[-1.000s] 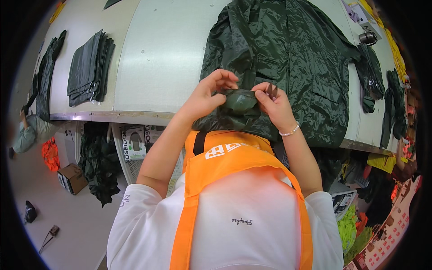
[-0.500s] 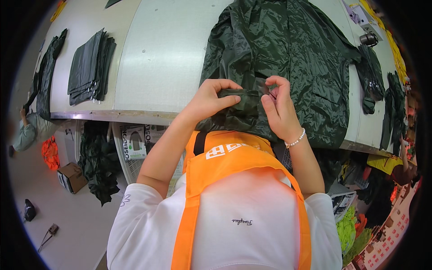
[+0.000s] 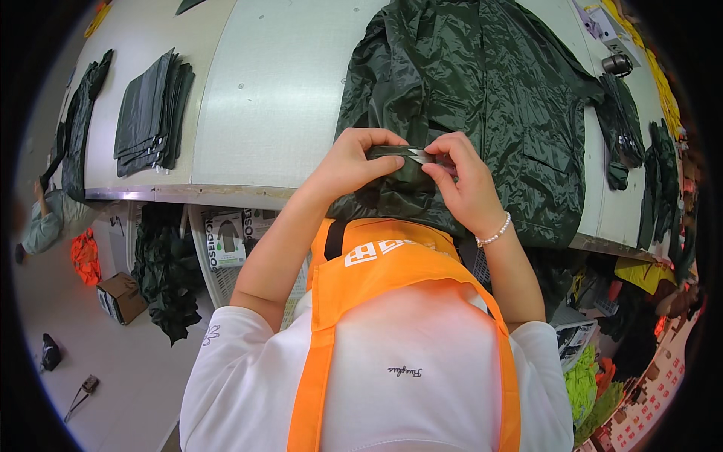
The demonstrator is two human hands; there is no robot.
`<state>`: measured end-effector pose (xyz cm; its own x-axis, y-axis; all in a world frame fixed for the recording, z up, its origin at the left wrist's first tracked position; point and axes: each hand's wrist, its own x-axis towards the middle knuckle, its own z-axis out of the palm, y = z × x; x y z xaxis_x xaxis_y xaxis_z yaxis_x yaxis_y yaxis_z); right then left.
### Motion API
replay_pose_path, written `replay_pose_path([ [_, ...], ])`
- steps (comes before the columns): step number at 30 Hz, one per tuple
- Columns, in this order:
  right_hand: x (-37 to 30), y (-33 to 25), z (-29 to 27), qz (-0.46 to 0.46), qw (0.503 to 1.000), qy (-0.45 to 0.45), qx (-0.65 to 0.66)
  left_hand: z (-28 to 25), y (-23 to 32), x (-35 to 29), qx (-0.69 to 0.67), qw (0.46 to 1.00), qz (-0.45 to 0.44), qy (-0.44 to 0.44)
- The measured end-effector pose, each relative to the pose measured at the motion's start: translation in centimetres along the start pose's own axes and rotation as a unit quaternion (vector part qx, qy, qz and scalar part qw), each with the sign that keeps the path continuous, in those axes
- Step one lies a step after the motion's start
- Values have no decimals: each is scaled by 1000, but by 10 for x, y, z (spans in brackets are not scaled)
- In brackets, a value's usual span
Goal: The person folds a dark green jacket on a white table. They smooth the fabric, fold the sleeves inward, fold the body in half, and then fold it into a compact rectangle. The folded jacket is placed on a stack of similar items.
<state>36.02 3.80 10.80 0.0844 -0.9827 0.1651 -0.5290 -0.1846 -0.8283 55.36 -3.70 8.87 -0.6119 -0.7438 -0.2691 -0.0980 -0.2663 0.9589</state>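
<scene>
A dark green, shiny jacket (image 3: 520,113) lies spread on the table, its near part hanging over the front edge. My left hand (image 3: 358,160) pinches a folded edge of the jacket between thumb and fingers. Close by on the right, my right hand (image 3: 463,181) is closed around small thread snips (image 3: 419,156), mostly hidden in the fingers. Their two silver points stick out leftward, slightly apart, at the fold beside my left fingertips. Whether the blades touch a thread is too small to tell.
A stack of folded dark green pieces (image 3: 151,113) and a long dark garment (image 3: 84,124) lie on the table's left. Farther right are another folded garment (image 3: 621,135) and a dark cylindrical object (image 3: 617,65). Below the table stand a white crate (image 3: 220,275) and a cardboard box (image 3: 122,297).
My right hand has moved slightly left and closed its fingers; the snips' silver points now show at the fold. My left hand keeps its pinch in nearly the same place.
</scene>
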Motion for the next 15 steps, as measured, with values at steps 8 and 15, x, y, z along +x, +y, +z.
replay_pose_path([
  [8,2,0,-3,5,1000,-22,-16,-1,-2,-1,33,999,9,-10],
  [15,-2,43,-9,87,987,-16,137,-12,-6,-1,-142,990,-5,-15],
])
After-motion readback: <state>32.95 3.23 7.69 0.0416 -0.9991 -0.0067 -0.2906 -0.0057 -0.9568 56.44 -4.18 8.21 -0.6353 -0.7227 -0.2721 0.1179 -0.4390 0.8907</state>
